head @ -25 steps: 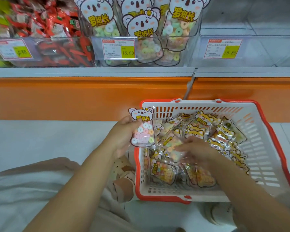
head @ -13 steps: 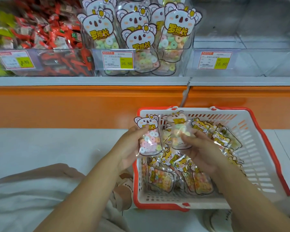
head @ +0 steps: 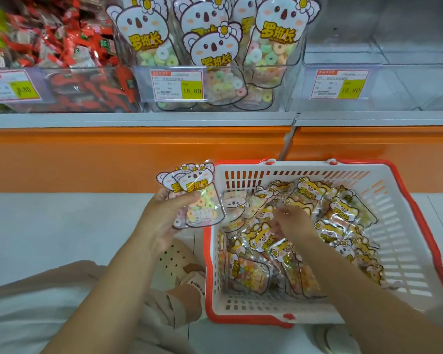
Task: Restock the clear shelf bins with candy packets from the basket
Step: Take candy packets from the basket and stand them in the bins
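Observation:
A white basket with a red rim (head: 409, 226) stands on the floor, holding several candy packets (head: 340, 213) with yellow fox and white koala prints. My left hand (head: 164, 221) grips two koala packets of ring candy (head: 197, 200), fanned upright just left of the basket. My right hand (head: 292, 221) reaches down among the packets in the basket, fingers spread and touching them; I see nothing gripped in it. On the shelf above, the middle clear bin (head: 289, 62) holds several upright koala packets.
The clear bin at the right (head: 407, 80) has a price tag and looks empty. A bin at the left (head: 62, 47) is full of red-wrapped sweets. An orange shelf front (head: 113, 159) runs below the bins. My knee and a perforated shoe (head: 174, 259) lie beside the basket.
The packet my right hand lifted has joined the one in my left hand, which now holds two. My right hand has gone back down into the basket.

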Demonstrator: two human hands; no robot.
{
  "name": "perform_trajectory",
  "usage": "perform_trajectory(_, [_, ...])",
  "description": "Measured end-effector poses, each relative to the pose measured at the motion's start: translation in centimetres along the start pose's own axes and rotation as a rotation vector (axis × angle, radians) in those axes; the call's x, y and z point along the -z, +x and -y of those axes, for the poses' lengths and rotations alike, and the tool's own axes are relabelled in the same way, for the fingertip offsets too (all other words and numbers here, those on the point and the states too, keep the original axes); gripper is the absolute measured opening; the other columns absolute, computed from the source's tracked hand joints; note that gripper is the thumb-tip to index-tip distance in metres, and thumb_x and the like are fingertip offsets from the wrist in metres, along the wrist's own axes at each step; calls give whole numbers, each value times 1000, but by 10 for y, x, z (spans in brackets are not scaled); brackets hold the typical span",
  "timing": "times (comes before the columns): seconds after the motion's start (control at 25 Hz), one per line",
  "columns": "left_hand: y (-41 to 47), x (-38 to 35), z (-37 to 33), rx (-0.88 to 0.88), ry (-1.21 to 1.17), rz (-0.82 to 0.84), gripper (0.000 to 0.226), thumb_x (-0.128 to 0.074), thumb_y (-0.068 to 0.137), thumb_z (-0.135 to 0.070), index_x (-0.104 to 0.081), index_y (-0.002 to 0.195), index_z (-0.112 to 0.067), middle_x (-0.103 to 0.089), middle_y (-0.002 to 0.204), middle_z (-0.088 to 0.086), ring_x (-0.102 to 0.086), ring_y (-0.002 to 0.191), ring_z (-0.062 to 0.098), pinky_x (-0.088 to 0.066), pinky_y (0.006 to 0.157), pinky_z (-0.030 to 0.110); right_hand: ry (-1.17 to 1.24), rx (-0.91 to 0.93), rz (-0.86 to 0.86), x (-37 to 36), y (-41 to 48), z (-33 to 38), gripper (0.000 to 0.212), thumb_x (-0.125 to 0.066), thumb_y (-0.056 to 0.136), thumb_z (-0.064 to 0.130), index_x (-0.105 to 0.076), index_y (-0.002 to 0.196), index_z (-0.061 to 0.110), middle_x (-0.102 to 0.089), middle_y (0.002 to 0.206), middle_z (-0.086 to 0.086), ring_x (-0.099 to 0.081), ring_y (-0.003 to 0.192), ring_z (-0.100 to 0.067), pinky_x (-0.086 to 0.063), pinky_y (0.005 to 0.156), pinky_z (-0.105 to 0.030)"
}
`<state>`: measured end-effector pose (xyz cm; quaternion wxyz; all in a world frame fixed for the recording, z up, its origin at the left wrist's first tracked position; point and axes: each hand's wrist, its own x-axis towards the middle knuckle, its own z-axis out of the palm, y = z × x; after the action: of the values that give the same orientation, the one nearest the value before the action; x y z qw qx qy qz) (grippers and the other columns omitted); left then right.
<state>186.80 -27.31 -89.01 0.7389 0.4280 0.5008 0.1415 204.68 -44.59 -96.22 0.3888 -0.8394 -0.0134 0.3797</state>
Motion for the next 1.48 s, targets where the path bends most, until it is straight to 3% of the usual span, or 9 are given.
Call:
perform_trajectory(0.16, [3,4,-4,-18,-40,1,32,-77,75,-11,-49,80,-26,-75,85,-2,-70,82,20,-46,72,32,-51,-88,-4,-28,22,24,42,-59,94,40,-65,77,1,-71,68,-13,-65,53,-25,-60,57,-34])
perform_trajectory(0.4, [2,1,-1,-22,-29,61,37,-80,67,-12,-52,89,-21,-76,90,4,-72,83,23,-50,77,36,48,-12,-31,-5,30,13,21,-74,82,21,-59,76,7,-58,64,-9,-56,60,-25,-53,66,-40])
perform_trajectory(0.64, [1,-17,3,-11,44,111,37,-80,72,-13,-54,97,-18,-75,100,8,-73,79,20,-50,69,31,514,206,317,44,-9,7,23,-76,80,21,-54,82,16,-47,83,-15,-52,77,-31,-55,66,-38])
perform_trajectory(0.84, [-11,-35,1,-33,82,158,39,-80,74,-13,-54,102,-13,-75,101,10,-73,78,19,-51,61,28,558,248,339,47,-36,22,50,-91,53,43,-61,85,19,-61,86,-11,-59,72,-25,-52,63,-35])
perform_trajectory(1.04, [-24,-42,-4,-54,81,183,39,-80,74,-10,-54,103,-12,-74,104,13,-73,82,21,-53,59,27,775,216,302,57,-59,37,7,-65,81,12,-60,86,9,-70,87,-10,-68,73,-22,-54,63,-31])
perform_trajectory(1.12, [-30,-46,-7,-68,63,176,35,-80,74,-9,-54,97,-13,-74,100,11,-73,77,17,-53,54,24,758,238,368,57,-71,48,21,-65,77,14,-64,94,2,-71,95,-13,-69,82,-25,-53,77,-36])
perform_trajectory(1.2, [-39,-53,-10,-80,61,190,36,-82,71,-14,-57,96,-17,-75,101,7,-72,83,17,-55,67,31,648,259,391,47,-83,55,26,-67,81,15,-66,102,1,-73,102,-12,-70,90,-27,-51,84,-38])
perform_trajectory(1.4, [-57,-63,-32,-55,8,242,95,-94,39,-52,-54,118,-19,-71,114,4,-64,109,23,-43,101,54,571,293,376,39,-100,66,24,-71,83,18,-65,103,6,-73,96,-10,-70,87,-24,-52,76,-37])
perform_trajectory(1.48, [-63,-66,-40,-40,-24,242,112,-94,49,-46,-39,141,-15,-63,129,9,-60,112,23,-39,104,51,584,298,387,47,-106,72,25,-70,84,15,-64,104,2,-72,97,-13,-69,90,-26,-52,75,-35])
